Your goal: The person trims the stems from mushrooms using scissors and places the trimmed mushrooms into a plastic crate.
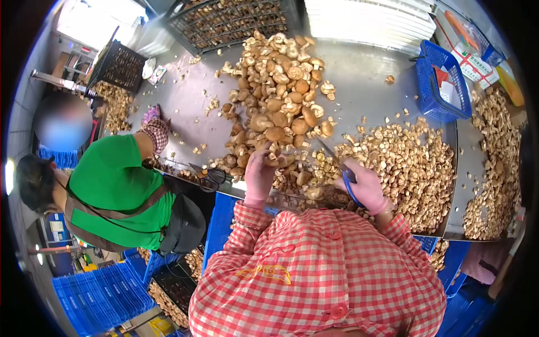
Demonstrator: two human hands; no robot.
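My left hand (260, 178), in a pink glove, holds a brown mushroom (271, 160) at its fingertips, at the near edge of the mushroom heap (283, 90). My right hand (365, 185), also gloved in pink, is closed round the blue handles of the scissors (351, 182). The scissor blades point up and to the left, toward the heap. Small cut mushroom pieces (410, 168) are piled to the right of my right hand. Below and between my hands lie more pieces and a few whole mushrooms.
A co-worker in green (120, 185) stands at the left, one gloved hand on the metal table (191, 106). Black-handled scissors (212, 180) lie near the front edge. A black crate (224, 25) stands at the back, a blue basket (443, 84) at the right. Blue crates (101, 292) are below left.
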